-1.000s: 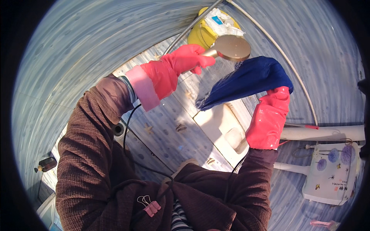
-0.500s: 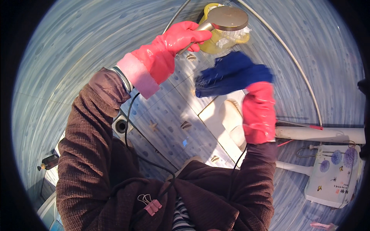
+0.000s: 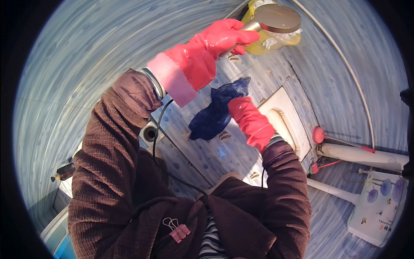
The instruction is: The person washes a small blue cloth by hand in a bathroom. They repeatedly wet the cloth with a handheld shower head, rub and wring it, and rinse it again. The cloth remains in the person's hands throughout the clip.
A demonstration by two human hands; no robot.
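A single head-worn fisheye view looks steeply down past the person's chest onto the tiled floor [image 3: 241,151]. The gloved left hand [image 3: 207,52] and right hand [image 3: 250,121] sit close to the lens. Curved walls [image 3: 86,64] bend at the rim; edge detail is probably distorted.

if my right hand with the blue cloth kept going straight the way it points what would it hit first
Probably the left hand in its pink glove, holding the shower head. The right hand points the blue cloth up toward it; depth is unclear.

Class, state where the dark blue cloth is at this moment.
In the head view, the dark blue cloth sits centre frame, gripped by the right hand, below the left hand.
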